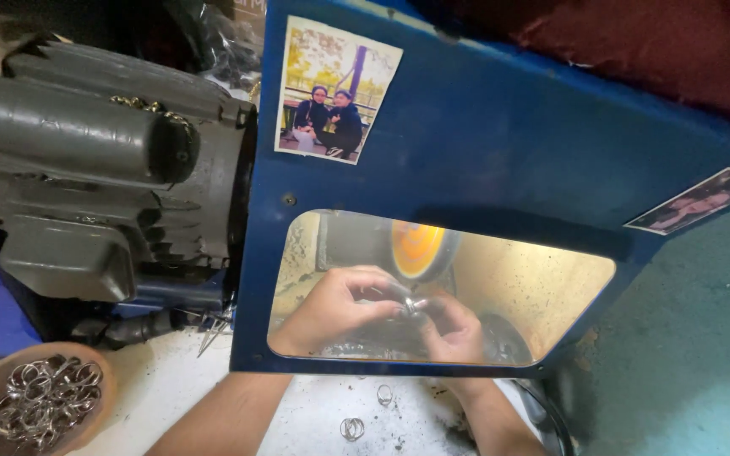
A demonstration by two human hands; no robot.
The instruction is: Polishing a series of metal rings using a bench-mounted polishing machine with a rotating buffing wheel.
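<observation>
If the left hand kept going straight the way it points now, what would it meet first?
Probably the small metal piece pinched between left hand and right hand, then the spinning wheel just beyond; depth through the window is unclear.

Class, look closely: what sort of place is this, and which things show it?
Probably a small metal-polishing or jewellery workshop: both hands press a small metal piece to a spinning wheel behind a blue guard, beside a grey motor and a bowl of metal rings.

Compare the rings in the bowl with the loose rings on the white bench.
The rings in the bowl are many, heaped and tangled in a brown bowl at far left. The loose rings are few, lying apart on the bench between the person's forearms. Both look like small silvery metal rings.
</observation>
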